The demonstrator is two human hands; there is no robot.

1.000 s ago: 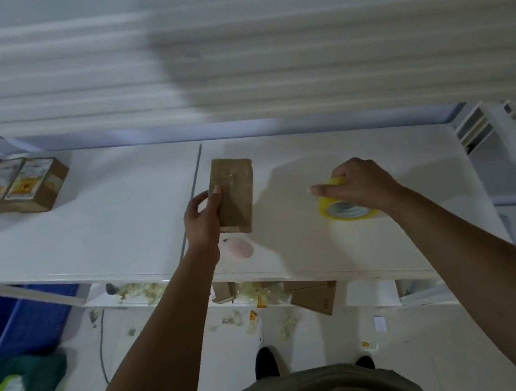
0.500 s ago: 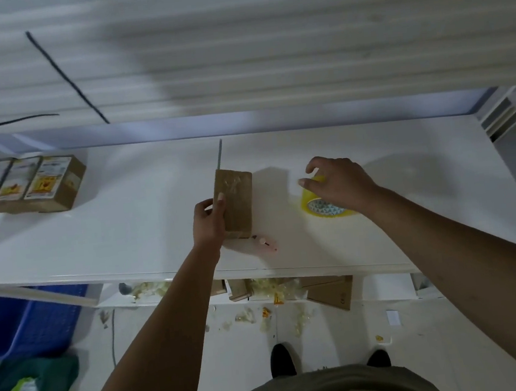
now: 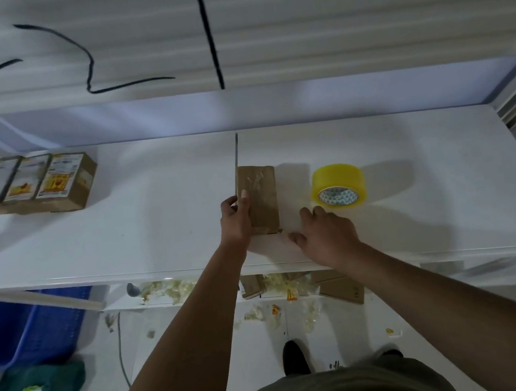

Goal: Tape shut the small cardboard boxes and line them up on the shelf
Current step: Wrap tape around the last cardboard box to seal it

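A small brown cardboard box (image 3: 261, 196) with clear tape across its top lies at the middle of the white shelf (image 3: 158, 223). My left hand (image 3: 236, 218) grips its left side, thumb on top. My right hand (image 3: 325, 236) rests palm down on the shelf just right of the box's near corner, fingers slightly apart; whether anything is under it is hidden. A yellow tape roll (image 3: 337, 186) stands free to the right of the box. Three labelled, closed boxes (image 3: 44, 184) sit in a row at the shelf's far left.
A thin dark seam (image 3: 237, 153) runs from the shelf's back to the box. Below the shelf edge lie cardboard pieces (image 3: 341, 288) and crumpled tape scraps (image 3: 165, 292) on the floor. A blue bin (image 3: 27, 328) stands at lower left.
My right hand has let go of the tape roll and moved toward me to the box's near corner. A small pink object seen there earlier is no longer visible. My left hand stays on the box.
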